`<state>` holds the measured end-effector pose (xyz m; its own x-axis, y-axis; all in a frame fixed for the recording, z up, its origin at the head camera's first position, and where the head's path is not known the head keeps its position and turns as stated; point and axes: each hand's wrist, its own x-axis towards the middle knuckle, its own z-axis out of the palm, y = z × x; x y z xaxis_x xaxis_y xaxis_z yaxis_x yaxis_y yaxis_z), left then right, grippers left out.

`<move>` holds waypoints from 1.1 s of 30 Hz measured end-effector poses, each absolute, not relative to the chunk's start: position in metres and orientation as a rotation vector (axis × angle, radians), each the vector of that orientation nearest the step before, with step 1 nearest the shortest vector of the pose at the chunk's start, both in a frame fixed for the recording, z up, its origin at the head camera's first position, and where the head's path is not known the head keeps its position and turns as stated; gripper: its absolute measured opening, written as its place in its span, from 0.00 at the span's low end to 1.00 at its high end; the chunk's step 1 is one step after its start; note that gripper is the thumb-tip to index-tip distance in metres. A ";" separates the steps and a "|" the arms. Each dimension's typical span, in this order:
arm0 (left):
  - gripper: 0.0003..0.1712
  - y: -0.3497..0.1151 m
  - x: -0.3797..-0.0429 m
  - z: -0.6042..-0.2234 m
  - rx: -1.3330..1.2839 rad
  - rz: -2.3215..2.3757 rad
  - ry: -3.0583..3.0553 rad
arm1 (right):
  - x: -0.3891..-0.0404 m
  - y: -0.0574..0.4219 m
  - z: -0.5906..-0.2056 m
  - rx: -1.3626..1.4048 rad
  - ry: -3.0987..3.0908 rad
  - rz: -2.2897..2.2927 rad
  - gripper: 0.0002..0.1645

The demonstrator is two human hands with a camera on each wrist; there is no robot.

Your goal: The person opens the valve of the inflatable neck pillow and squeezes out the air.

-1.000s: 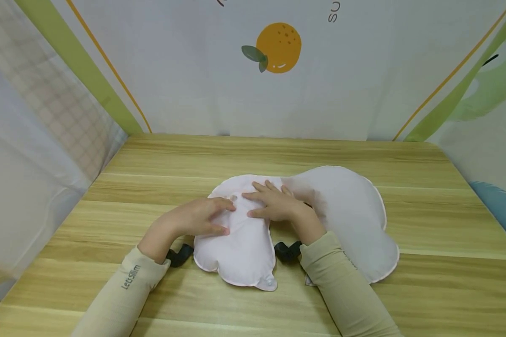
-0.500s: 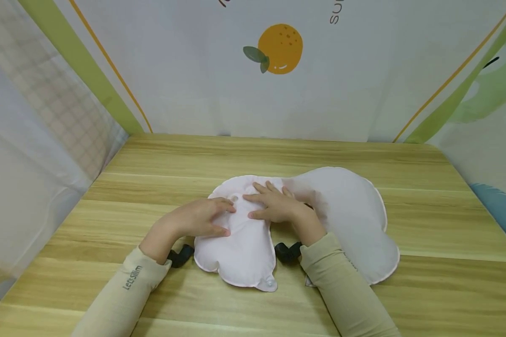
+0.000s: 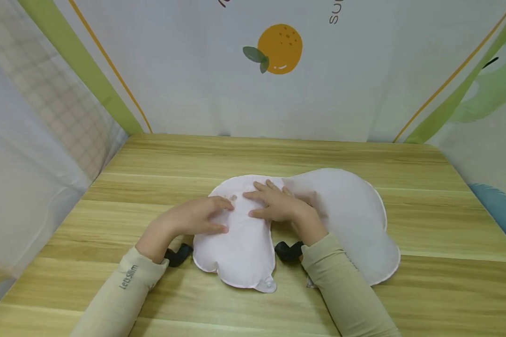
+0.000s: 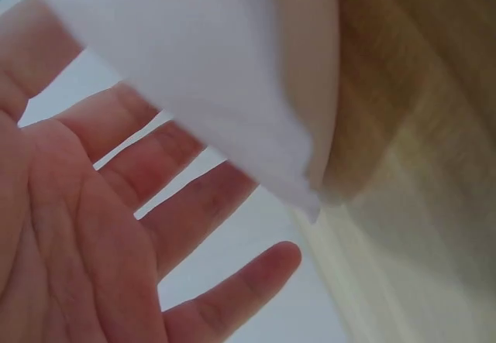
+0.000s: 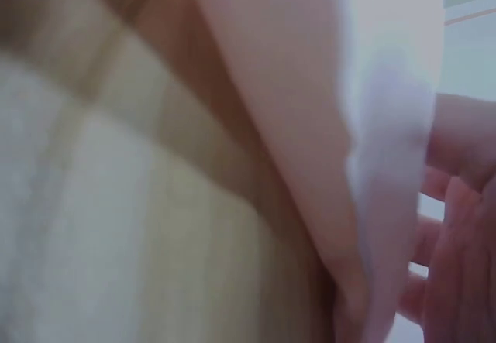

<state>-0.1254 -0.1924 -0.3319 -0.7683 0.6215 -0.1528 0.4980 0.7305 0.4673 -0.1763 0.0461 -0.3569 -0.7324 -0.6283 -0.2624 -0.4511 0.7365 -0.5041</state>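
A pale pink inflatable U-shaped neck pillow (image 3: 242, 260) lies on the wooden table, its two lobes pointing toward me. The left lobe looks flatter than the right. My left hand (image 3: 191, 217) rests on the outer side of the left lobe, fingers relaxed. My right hand (image 3: 280, 206) lies with spread fingers on that lobe's inner side near the bend. In the left wrist view, straight fingers reach behind the pillow's edge (image 4: 194, 56). The right wrist view shows the right hand (image 5: 465, 281) partly hidden by the pillow. A small round clear fitting (image 3: 270, 283) sits at the left lobe's near corner.
Black wrist-worn devices (image 3: 179, 255) sit under both wrists. The wooden tabletop (image 3: 219, 309) extends around the pillow. Behind it hangs a white curtain (image 3: 185, 70) printed with an orange, and more printed cloth hangs at both sides.
Almost nothing differs. The left hand and forearm have shifted very slightly to the left; the right hand stays in place on the pillow.
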 end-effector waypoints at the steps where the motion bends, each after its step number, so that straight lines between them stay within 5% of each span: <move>1: 0.27 -0.193 -0.126 -0.331 0.876 0.599 2.642 | -0.176 0.047 -0.356 -0.833 2.524 -0.590 0.34; 33: 0.30 -0.187 -0.183 -0.337 0.870 0.566 2.711 | -0.182 0.051 -0.351 -0.855 2.526 -0.591 0.35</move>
